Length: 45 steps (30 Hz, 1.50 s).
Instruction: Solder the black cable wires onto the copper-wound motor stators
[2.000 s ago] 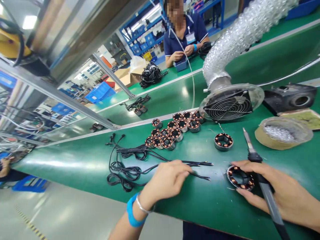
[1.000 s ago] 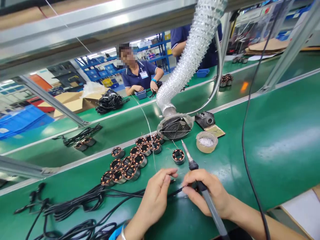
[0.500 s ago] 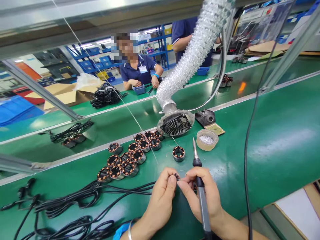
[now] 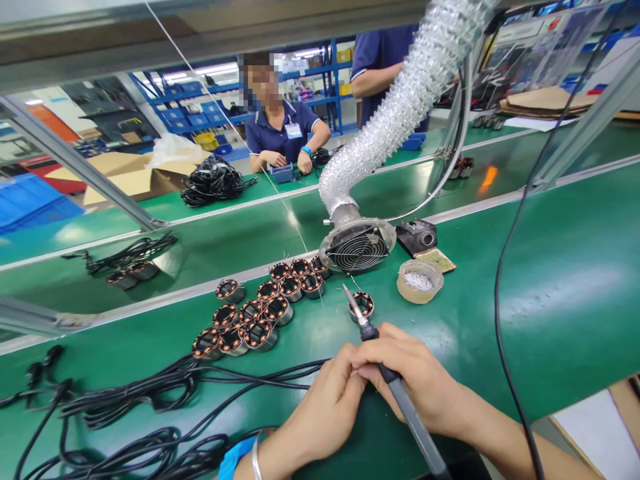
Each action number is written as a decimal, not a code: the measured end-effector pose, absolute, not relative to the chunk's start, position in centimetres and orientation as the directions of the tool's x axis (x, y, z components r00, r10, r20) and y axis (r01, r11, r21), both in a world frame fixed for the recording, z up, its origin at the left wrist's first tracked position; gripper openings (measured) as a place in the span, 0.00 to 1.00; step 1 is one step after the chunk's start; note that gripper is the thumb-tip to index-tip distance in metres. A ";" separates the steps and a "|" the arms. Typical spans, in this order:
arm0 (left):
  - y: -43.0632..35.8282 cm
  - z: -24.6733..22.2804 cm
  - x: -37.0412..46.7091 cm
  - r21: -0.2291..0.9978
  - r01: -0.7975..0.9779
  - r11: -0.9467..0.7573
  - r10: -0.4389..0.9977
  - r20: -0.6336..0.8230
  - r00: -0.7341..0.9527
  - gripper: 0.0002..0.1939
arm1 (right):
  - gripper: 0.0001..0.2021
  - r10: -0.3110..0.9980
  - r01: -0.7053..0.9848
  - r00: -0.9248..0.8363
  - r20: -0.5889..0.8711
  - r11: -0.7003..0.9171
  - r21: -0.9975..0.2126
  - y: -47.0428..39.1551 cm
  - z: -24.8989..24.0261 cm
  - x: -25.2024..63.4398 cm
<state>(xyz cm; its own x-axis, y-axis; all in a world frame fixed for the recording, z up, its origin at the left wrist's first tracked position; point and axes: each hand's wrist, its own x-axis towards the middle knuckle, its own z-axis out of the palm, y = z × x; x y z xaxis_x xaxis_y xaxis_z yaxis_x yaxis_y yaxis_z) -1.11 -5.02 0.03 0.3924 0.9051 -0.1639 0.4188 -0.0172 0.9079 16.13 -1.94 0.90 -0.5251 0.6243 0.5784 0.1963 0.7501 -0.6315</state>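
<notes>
My right hand (image 4: 417, 377) is closed around a soldering iron (image 4: 407, 407), whose metal tip points up and left, in front of a lone copper-wound ring (image 4: 367, 305). My left hand (image 4: 333, 403) is closed on the end of a black cable (image 4: 280, 380), its fingertips meeting those of my right hand. What lies between the fingertips is mostly hidden. Several more copper-wound rings (image 4: 260, 333) stand in a group on the green table (image 4: 480, 333), beyond the black cables.
A fan (image 4: 361, 248) on a silver duct hangs behind the lone ring. Right of it are a round container (image 4: 420, 281) and a black holder (image 4: 417, 237). A thin black cord (image 4: 500, 300) hangs at right. Across the tables, a person handles a small blue box (image 4: 283, 173).
The soldering iron's tip has swung left, and my right hand has turned over. My fingertips have come together. The view has shifted slightly.
</notes>
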 end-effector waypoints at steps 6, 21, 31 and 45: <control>-4.5 1.1 -1.3 0.842 0.533 -0.077 0.903 -0.168 0.396 0.09 | 0.07 0.610 0.242 -0.540 0.580 0.772 -0.588 -0.2 0.8 17.3; -2.7 -0.2 -1.2 0.900 0.013 0.435 0.816 -0.400 0.418 0.16 | 0.11 0.484 0.158 -0.681 0.549 0.830 -0.535 0.6 -0.3 18.2; -1.1 -1.2 -0.6 0.934 0.067 0.351 0.908 -0.357 0.217 0.07 | 0.18 0.620 0.361 -0.361 0.697 0.782 -0.508 -0.4 -1.7 17.8; -1.4 -1.1 -0.6 0.941 0.215 0.263 0.932 -0.305 0.194 0.08 | 0.08 0.784 0.238 -0.063 0.618 0.613 -0.753 -2.0 0.2 20.1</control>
